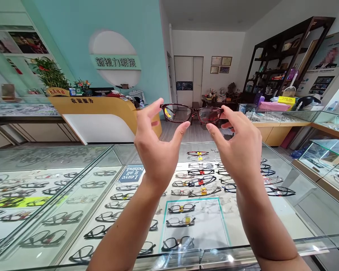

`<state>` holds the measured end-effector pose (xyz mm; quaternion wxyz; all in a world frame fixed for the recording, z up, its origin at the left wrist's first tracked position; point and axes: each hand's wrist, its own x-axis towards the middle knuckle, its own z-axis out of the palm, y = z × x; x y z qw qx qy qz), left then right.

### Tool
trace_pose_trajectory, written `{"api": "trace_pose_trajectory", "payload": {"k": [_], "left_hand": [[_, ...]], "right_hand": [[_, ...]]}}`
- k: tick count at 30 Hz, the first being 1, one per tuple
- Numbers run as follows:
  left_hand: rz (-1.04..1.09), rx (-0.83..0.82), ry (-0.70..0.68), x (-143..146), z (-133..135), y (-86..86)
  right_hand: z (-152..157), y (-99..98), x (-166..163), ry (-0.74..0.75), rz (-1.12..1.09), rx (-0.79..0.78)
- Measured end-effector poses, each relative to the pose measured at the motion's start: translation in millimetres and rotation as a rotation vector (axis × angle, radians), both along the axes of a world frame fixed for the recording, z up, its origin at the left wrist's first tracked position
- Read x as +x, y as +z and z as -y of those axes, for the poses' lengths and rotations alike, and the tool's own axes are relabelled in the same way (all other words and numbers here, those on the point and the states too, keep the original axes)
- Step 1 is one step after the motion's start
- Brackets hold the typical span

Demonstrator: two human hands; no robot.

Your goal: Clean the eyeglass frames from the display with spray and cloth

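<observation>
A pair of dark red-framed eyeglasses (177, 113) is held up in front of me, above the glass display case. My left hand (158, 146) grips its left end, the thumb at the lower rim and the fingers at the upper outer corner. On the other side my right hand (237, 139) pinches the right end in the same way, thumb below and index finger at the hinge. A small yellow mark shows at the left lens. The temples are mostly hidden behind the lenses.
Beneath my arms, the glass display case (288, 222) holds rows of eyeglasses and a blue card (130, 174). A yellow-and-white counter (107, 120) stands beyond it at left. At right are another glass case (321, 154) and a dark shelf (282, 56).
</observation>
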<state>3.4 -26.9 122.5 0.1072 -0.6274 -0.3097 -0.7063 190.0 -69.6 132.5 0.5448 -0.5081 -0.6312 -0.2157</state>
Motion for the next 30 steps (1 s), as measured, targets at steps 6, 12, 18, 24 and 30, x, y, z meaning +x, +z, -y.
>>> {"api": "trace_pose_trajectory", "payload": {"k": [6, 12, 18, 24, 30], "left_hand": [[-0.005, -0.029, 0.006, 0.6, 0.5, -0.7], [0.008, -0.041, -0.008, 2.5, 0.7, 0.0], [-0.004, -0.015, 0.049, 4.8, 2.9, -0.4], [0.031, 0.015, 0.059, 6.6, 6.2, -1.3], [0.038, 0.007, 0.048, 6.4, 7.7, -2.2]], "right_hand": [[2.5, 1.1, -1.4, 0.008, -0.024, 0.01], [3.2, 1.6, -0.2, 0.018, -0.027, 0.027], [1.7, 0.0, 0.4, 0.03, -0.028, 0.018], [-0.7, -2.6, -1.3, 0.046, -0.047, -0.014], [-0.5, -3.6, -3.2, 0.067, -0.047, -0.009]]}}
